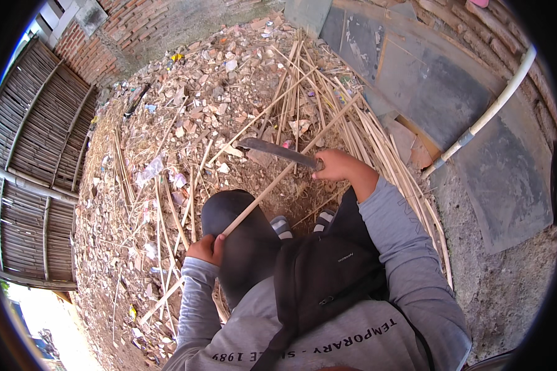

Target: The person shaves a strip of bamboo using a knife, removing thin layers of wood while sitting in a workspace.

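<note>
My left hand (207,248) is closed around a long bamboo strip (258,201), beside my left knee. The strip slants from the lower left, over my dark trouser leg, up to the far right. In my right hand (335,166) is the handle of a machete (277,151), its dark blade pointing left. Blade and strip cross just left of my right hand. Whether the edge is cutting into the bamboo, I cannot tell. Part of the handle is hidden by my fingers.
More bamboo strips (384,148) lie in a long pile at the right, with others (167,216) at the left. Rubble and litter (198,86) cover the ground. Grey panels (439,80) and a pale pole (476,127) lean at the right. A bamboo fence (31,142) stands left.
</note>
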The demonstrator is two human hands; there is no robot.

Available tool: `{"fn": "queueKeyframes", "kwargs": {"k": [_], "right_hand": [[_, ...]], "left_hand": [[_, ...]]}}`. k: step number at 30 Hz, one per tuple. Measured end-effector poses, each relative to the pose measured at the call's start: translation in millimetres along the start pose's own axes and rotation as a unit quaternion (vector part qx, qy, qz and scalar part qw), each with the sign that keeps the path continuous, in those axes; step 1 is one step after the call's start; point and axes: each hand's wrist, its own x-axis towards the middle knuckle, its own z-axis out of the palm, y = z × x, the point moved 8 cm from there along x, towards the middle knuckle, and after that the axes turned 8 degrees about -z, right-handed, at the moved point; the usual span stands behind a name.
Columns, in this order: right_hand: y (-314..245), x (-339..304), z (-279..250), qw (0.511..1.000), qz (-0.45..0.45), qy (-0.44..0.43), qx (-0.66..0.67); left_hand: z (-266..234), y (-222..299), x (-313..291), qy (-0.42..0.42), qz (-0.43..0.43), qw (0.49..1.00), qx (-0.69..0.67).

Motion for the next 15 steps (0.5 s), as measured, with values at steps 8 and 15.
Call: {"fn": "queueKeyframes", "kwargs": {"k": [8, 15], "right_hand": [[0.5, 0.2, 0.1, 1.000, -0.004, 0.006, -0.002], [-0.7, -1.0, -0.8, 1.000, 0.002, 0.001, 0.016]], "left_hand": [[-1.1, 2.1, -0.2, 0.001, 0.001, 1.000, 0.008], [-0.7, 1.9, -0.2, -0.002, 0.001, 1.000, 0.009]]}}
